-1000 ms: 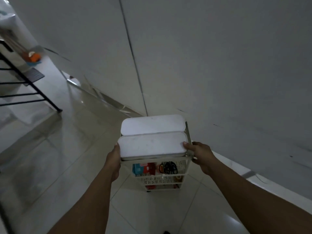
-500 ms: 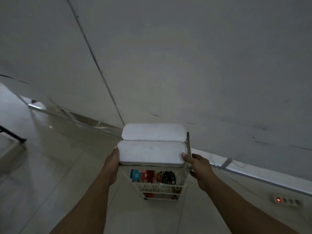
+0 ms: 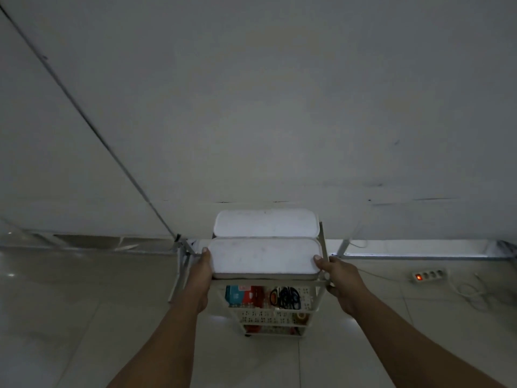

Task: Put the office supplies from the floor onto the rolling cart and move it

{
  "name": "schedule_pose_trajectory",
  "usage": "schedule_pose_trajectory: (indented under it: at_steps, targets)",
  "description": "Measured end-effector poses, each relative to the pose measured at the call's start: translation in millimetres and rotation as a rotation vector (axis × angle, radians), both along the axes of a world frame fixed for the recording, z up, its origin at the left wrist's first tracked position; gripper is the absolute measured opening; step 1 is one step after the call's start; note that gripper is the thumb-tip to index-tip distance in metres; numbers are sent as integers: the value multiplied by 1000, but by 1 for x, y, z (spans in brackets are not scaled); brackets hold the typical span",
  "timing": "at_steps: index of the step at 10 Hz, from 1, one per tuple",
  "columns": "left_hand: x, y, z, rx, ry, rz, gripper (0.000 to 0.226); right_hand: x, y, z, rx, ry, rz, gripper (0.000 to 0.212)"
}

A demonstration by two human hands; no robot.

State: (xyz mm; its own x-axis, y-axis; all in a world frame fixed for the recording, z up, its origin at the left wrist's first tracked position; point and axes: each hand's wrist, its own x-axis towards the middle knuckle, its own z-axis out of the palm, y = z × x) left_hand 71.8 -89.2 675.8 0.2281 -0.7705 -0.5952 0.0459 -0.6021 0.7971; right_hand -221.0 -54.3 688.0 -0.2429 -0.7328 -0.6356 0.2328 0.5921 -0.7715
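1. White plastic rolling cart (image 3: 268,315) stands on the tiled floor (image 3: 84,317), its far end right up against the grey wall (image 3: 279,107).
2. Our left hand (image 3: 200,275) is closed on the cart's top frame at the left corner, thumb lying along the edge of the near white lid (image 3: 264,257).
3. Our right hand (image 3: 342,278) is wrapped round the right corner post, thumb tip touching the same lid's corner.
4. 2 white rounded lids sit side by side on top; far lid (image 3: 265,222) is nearest the wall.
5. Mid shelf, seen under the lids: a blue box (image 3: 234,295) at left, a red pack (image 3: 253,294) next to it, black cables (image 3: 286,296) at right. We can't read any labels.
6. Lower shelf shows red items behind the perforated wall; too dim to name.
7. White power strip (image 3: 428,275) w/ a lit orange switch lies on the floor well to the right, a thin white cord (image 3: 472,292) looped beside it.
8. Metal legs (image 3: 181,264) stand at an angle just left of the cart, near the wall base.
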Motion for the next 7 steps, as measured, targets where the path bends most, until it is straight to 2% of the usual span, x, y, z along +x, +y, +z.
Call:
schedule_pose_trajectory:
  at_steps: [1, 3, 5, 6, 7]
  targets:
    - [2, 2, -4, 16, -20, -15, 68, 2, 5, 0, -6, 10, -21, 50]
    - [6, 10, -3, -2, 3, -41, 60, 7, 15, 2, -11, 4, -14, 48]
    - [8, 12, -2, 8, 1, -29, 59, 5, 24, 4, -11, 65, 76, 53]
    - [17, 6, 1, 53, -7, -13, 58, -1, 22, 17, 41, 103, 201, 65]
    - [28, -8, 15, 38, -76, -24, 67, -14, 7, 40, 45, 253, 267, 80]
